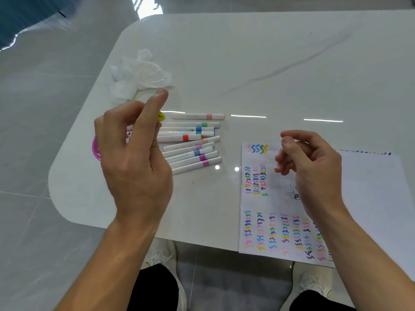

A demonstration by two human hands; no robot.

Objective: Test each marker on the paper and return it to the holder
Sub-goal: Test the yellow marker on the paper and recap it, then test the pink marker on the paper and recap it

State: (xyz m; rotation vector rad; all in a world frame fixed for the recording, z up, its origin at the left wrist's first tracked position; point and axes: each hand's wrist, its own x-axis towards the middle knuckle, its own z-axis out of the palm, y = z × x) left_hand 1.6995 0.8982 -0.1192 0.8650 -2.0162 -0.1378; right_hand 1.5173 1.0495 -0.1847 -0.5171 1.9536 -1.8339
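Hovering over a white table (269,52), two bare hands were near the work. Roughly a dozen capped markers (190,142) lay heaped on the table, left of the paper (280,221), which was crowded with coloured squiggles. Testing looked well advanced, returning hardly begun. A pink object (96,149), possibly the holder, was mostly hidden behind the left hand (134,153), whose grip could not be told. The right hand (314,162) hung loosely curled, apparently empty.

White marble-look table (269,52) w/ rounded corner, glossy grey tile floor (33,108), strip-light reflections (248,116) on tabletop
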